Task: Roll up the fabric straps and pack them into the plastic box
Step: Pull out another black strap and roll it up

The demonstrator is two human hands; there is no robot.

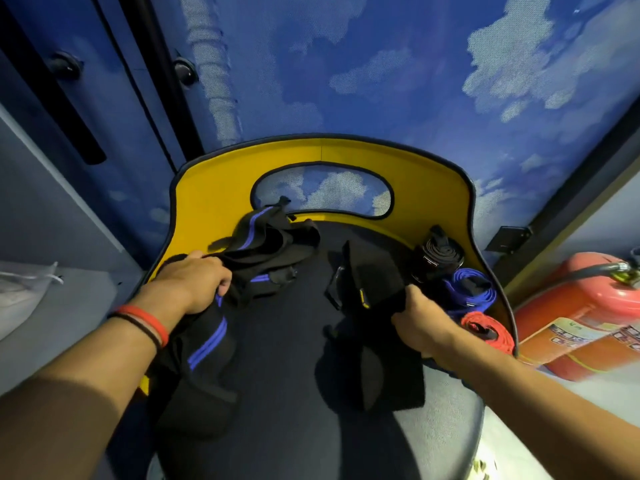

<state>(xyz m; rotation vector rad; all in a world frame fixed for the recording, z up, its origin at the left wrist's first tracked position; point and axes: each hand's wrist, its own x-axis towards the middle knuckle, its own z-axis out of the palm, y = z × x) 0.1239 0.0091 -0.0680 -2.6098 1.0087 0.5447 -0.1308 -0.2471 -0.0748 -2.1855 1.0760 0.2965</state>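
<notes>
Blue cloud-printed panelling (381,64) fills the background, and in front of it sits a dark round seat (294,341) with a raised yellow rim (346,154). It looks like a chair, though the wide lens makes that hard to say for sure.

At the seat's left edge the left hand (194,282) has its fingers curled round a bunched black strap with blue stripes (207,351), which trails loosely towards the near edge. Two wristbands (145,323) circle that wrist. Right of centre, the right hand (419,317) grips a plain black strap (388,368), which carries a small yellow tag and a buckle and hangs unrolled over the seat.

Three straps are already coiled along the right edge, against the rim: a black roll (434,258), a blue roll (467,289) and a red roll (485,329). A red fire extinguisher (571,327) lies beyond that edge.

The rolling stage seems to be part done, with two loose straps in hand. No plastic box is in view, so packing has likely not begun.

The next move probably calls for letting one strap go, laying the other flat and untwisted, and finding its free end. Both hands can then wind it tightly from that end, so it holds like the finished rolls.
</notes>
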